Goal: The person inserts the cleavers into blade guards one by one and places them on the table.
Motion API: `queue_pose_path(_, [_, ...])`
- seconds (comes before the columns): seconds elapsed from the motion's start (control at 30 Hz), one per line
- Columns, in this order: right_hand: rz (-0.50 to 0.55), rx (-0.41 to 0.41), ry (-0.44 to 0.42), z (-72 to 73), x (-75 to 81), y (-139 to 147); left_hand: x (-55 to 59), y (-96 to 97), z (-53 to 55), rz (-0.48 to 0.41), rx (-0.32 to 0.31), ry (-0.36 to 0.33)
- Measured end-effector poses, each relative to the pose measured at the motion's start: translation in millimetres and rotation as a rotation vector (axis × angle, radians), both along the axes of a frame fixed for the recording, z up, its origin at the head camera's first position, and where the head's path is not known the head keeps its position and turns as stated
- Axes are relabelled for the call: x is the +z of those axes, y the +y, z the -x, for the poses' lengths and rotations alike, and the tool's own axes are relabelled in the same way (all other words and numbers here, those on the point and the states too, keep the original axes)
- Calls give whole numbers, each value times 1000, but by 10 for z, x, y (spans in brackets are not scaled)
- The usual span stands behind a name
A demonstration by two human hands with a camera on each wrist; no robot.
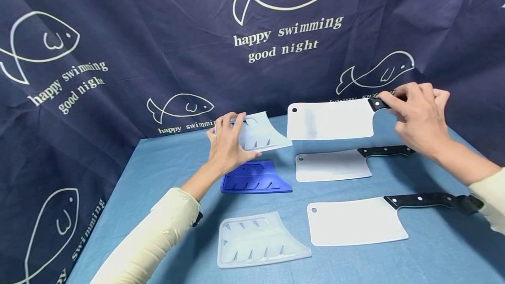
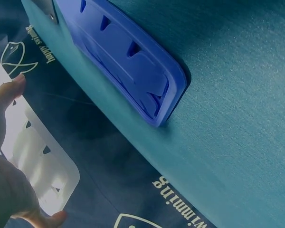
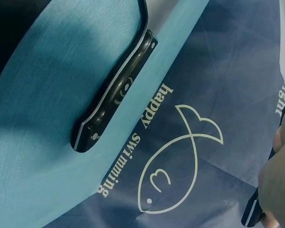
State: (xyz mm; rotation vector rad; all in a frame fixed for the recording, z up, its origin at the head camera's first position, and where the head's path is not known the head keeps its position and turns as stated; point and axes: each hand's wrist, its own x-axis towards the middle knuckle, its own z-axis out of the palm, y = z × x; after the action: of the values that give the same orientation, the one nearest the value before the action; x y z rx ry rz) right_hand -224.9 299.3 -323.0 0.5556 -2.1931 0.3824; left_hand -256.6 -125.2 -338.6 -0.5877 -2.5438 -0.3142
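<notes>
Gripping a likely stiff, weighty cleaver [image 1: 335, 119] by its safer handle [image 1: 377, 104]: right hand [image 1: 422, 117]; left hand [image 1: 229, 144] pinches a light-looking cover [image 1: 261, 132].

Pale lettering [image 1: 311, 26] on the dark blue cloth [image 1: 189, 47] reads "happy swimming" above "good night", set beneath fish outlines [image 1: 45, 36] and repeated across it; some repeats are cut off, while the right wrist view shows "happy swimming" whole.

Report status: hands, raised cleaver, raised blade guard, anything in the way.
Left hand gripping raised translucent blade guard. Right hand gripping raised cleaver by its black handle. Cleaver unsheathed; nothing visible between it and the blade guard.
</notes>
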Motion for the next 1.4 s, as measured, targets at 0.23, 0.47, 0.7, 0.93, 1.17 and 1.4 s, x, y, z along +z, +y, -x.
queue_pose_path(0.23, [-10, 11, 17, 27, 3, -5, 25, -9, -5, -17, -28, -13])
queue_pose_path(0.47, [-13, 16, 10, 48, -2, -41, 44, -6, 3, -13, -40, -24])
queue_pose_path(0.7, [-71, 40, -1, 54, 23, -259, 88, 84, -8, -2, -63, -3])
queue_pose_path(0.93, [-118, 52, 81, 90, -20, -610, 123, 281, -86, 41, -64, 9])
queue_pose_path(1.17, [-114, 20, 118, 87, -66, -1054, 159, 613, -160, 27, -55, -18])
queue_pose_path(1.4, [-158, -2, 88, 41, -29, -1059, 148, 666, -173, 20, -38, -30])
